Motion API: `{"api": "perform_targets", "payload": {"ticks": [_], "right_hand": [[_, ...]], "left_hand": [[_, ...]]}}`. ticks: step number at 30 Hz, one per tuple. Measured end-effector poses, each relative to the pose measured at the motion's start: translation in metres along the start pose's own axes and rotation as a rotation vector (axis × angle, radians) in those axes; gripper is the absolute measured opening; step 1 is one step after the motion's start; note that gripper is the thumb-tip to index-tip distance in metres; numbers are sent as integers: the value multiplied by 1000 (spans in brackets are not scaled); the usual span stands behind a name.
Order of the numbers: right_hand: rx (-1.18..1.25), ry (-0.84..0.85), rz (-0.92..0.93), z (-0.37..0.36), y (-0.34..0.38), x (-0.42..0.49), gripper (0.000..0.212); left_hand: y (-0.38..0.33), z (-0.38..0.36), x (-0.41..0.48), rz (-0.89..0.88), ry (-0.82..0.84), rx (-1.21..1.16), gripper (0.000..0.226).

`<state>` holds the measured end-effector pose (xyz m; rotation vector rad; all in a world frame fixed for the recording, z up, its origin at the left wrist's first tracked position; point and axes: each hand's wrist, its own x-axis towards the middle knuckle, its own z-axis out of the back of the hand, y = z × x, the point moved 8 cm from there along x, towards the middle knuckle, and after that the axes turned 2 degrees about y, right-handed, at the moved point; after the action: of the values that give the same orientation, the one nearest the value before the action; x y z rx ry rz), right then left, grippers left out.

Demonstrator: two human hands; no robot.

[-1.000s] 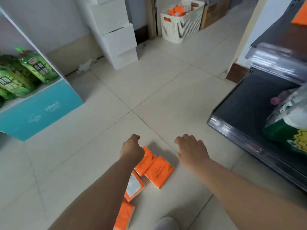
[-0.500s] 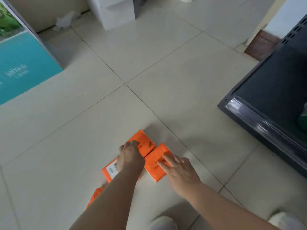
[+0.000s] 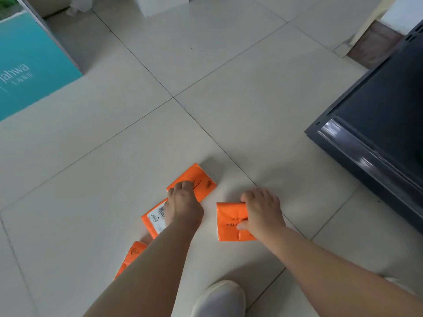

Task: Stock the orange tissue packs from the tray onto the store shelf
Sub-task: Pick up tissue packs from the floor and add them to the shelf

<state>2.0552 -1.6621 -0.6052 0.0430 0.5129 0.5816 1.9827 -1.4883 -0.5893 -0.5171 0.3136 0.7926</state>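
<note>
Tiled floor (image 3: pixel 229 88) | left hand (image 3: pixel 183 207) grips COTTON pack (image 3: pixel 202 179) | right hand (image 3: pixel 263 211) grips TISSUE pack (image 3: pixel 229 221) | teal box (image 3: pixel 34 65) "jahwa"

The floor (image 3: pixel 240 92) is smooth, pale glazed tile with a soft sheen. The orange tissue packs (image 3: pixel 201 179) are wrapped in thin, faintly glossy plastic film. The film on the gripped pack (image 3: pixel 230 221) creases under the right hand (image 3: pixel 263 211). At 3 o'clock the store shelf (image 3: pixel 377 92) is dark, matt painted metal, edged by a glossy clear plastic strip (image 3: pixel 357 152). The teal box (image 3: pixel 34 65) at 10 o'clock looks like matt card.

Right grip (image 3: pixel 261 211) clenched, left grip (image 3: pixel 183 207) seemingly curled, both palm-down.
</note>
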Motion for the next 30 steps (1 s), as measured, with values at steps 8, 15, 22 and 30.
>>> {"api": "perform_targets", "payload": {"ticks": [8,15,22,30], "right_hand": [[250,-368,103,11,-9,-31,74],[39,-393,-46,17,-31,-21,52],[2,-360,-89,15,-38,-26,44],[-11,-375,-110,10,-42,-28,48]], "left_hand": [[-1,-1,-1,-1,-16,16,56],[-4,-22,-2,-147,195,313,56],[-17,-22,11,-36,85,381,59],[-5,-43,3,139,189,210,44]]}}
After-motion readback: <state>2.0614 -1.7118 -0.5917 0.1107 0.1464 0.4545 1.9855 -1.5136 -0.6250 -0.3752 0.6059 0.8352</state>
